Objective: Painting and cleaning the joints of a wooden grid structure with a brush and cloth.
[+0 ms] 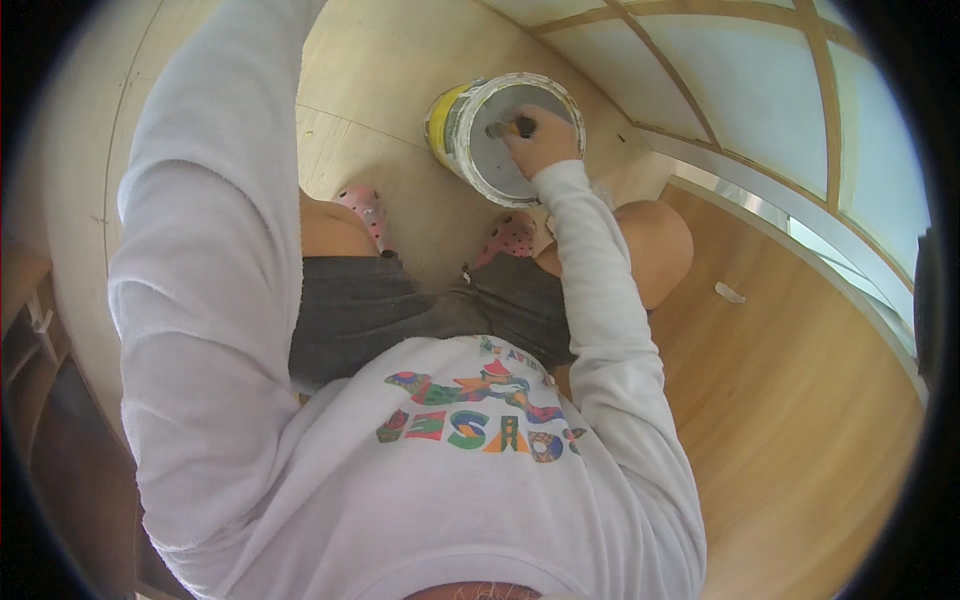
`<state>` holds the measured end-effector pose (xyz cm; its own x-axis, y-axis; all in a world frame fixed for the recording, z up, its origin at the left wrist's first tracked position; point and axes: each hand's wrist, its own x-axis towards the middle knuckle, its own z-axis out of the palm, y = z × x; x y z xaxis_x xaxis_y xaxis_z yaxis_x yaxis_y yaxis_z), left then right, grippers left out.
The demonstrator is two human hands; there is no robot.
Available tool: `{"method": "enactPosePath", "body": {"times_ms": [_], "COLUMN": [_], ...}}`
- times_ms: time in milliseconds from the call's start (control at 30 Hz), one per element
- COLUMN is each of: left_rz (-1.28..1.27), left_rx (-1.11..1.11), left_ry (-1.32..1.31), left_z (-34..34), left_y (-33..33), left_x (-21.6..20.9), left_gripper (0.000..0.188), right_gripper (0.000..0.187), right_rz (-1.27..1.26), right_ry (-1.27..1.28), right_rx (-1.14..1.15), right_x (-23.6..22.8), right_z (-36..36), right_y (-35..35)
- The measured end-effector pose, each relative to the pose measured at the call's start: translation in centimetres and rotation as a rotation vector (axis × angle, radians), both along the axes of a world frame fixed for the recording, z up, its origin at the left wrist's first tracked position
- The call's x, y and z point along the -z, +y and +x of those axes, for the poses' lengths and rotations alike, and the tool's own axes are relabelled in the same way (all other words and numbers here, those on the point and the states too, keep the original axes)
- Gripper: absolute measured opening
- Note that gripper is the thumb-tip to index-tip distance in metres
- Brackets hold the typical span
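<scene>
My right hand point(545, 140) is closed around a small paintbrush point(497, 130) with a dark handle end. It is over the mouth of a round bucket point(462, 135), whose side is white and yellow. Grey paint point(492, 172) fills the inside, and white smears coat the rim. The brush tip points left, and I cannot tell whether it touches the paint. My left arm point(215, 230) stretches up past the top edge, so my left hand is out of sight.
Pale boards point(380, 60) lie under the bucket. Two pink dotted slippers point(508, 237) are on my feet close to it. At right stands a wood-framed panel point(745, 70) beside a brown wooden surface point(790, 370) with a white scrap point(730, 293). Shelving point(35, 330) is at far left.
</scene>
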<state>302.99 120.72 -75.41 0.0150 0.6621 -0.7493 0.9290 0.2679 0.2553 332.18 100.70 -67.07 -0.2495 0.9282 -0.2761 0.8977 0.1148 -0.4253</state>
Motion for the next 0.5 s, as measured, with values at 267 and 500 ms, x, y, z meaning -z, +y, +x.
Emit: {"method": "enactPosePath", "body": {"times_ms": [267, 500], "left_rz": [-0.003, 0.028], "left_rx": [-0.015, -0.075], "left_ry": [-0.038, -0.003], "left_z": [0.8, -0.8], "left_y": [0.3, 3.4], "left_x": [0.9, -0.6], "left_gripper": [0.019, 0.02], "right_gripper": [0.026, 0.024], "right_rz": [-0.142, -0.141], "right_ry": [0.489, 0.525], "right_rx": [0.339, 0.302], "right_x": [-7.5, -6.2], "right_z": [4.3, 2.4], "right_y": [-2.3, -2.8]}}
